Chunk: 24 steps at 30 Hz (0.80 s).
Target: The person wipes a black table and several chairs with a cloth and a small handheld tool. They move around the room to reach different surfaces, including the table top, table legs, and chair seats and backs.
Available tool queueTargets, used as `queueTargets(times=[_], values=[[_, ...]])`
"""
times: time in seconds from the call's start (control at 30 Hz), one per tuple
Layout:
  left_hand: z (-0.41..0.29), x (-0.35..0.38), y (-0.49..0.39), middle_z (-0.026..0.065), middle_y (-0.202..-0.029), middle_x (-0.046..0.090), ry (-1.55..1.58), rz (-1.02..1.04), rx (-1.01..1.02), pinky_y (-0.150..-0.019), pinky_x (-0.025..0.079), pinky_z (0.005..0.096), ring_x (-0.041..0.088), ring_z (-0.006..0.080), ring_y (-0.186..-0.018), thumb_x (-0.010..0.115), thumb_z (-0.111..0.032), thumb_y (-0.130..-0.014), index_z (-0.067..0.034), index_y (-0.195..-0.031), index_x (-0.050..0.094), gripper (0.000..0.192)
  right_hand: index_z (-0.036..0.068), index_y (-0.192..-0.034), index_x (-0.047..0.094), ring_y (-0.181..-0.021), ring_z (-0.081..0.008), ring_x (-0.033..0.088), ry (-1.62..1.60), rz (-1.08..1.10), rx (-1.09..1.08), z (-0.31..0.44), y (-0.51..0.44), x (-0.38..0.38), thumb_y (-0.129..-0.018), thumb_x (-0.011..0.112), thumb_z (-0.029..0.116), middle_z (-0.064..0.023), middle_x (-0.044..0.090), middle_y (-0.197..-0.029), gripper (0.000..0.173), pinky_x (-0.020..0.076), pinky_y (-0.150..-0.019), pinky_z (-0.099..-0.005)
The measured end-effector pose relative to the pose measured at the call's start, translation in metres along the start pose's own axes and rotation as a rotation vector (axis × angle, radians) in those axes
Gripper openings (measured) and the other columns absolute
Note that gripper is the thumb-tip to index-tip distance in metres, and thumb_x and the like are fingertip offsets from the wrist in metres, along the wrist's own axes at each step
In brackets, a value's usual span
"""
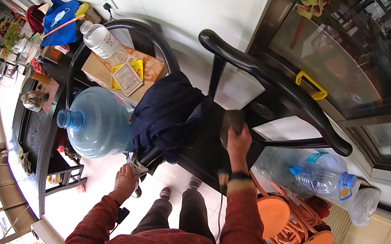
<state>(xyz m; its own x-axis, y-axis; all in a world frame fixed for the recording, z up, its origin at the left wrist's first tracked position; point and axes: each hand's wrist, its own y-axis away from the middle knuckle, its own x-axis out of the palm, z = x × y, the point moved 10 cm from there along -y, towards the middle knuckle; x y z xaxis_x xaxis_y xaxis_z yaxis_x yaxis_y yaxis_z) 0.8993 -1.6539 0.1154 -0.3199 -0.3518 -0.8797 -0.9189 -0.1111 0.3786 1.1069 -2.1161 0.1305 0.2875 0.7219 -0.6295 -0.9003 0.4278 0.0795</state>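
My right hand (239, 141) grips a dark brown, blurred thing (232, 122), perhaps a brush or a wad of cloth, over the seat of a black wooden chair (278, 77) with a curved back rail. Left of it, a bundled dark blue cloth (165, 113) lies piled against the seat. My left hand (126, 180) pinches a crumpled grey-white rag (136, 166) beside a black wooden bar end. Close to that hand stands a large blue water-cooler bottle (97, 124).
A second black chair (138, 25) bears a cardboard box (150, 65), yellow packets (127, 76) and a clear plastic bottle (102, 41). Orange stools (281, 215) and clear water jugs (323, 174) crowd the right. A dark carved table (32, 132) stands at left.
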Motion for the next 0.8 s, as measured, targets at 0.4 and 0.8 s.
queueTargets(times=[0.4,0.8], values=[[0.008,0.002,0.001,0.0213,-0.123,0.058,0.007,0.003,0.014,-0.098,0.045,0.0539,0.055,0.0443,-0.115,0.074,-0.013,-0.085,0.0,-0.13,0.048,0.054,0.0,-0.132,0.058,-0.093,-0.0389,0.071,-0.319,-0.587,-0.206,0.004,-0.001,-0.118,-0.089,0.071,0.014,-0.019,0.073,-0.104,0.047,0.0551,-0.09,-0.0409],[0.0,-0.006,0.005,0.0259,-0.123,0.057,0.046,0.045,-0.021,-0.1,0.044,0.0551,0.054,0.0477,-0.114,0.068,-0.011,-0.085,0.003,-0.129,0.048,0.05,0.006,-0.138,0.057,-0.118,-0.0422,0.061,0.24,0.023,-0.303,-0.06,0.002,0.132,-0.085,0.071,0.014,-0.0213,0.061,-0.132,0.055,0.0522,-0.1,-0.05]])
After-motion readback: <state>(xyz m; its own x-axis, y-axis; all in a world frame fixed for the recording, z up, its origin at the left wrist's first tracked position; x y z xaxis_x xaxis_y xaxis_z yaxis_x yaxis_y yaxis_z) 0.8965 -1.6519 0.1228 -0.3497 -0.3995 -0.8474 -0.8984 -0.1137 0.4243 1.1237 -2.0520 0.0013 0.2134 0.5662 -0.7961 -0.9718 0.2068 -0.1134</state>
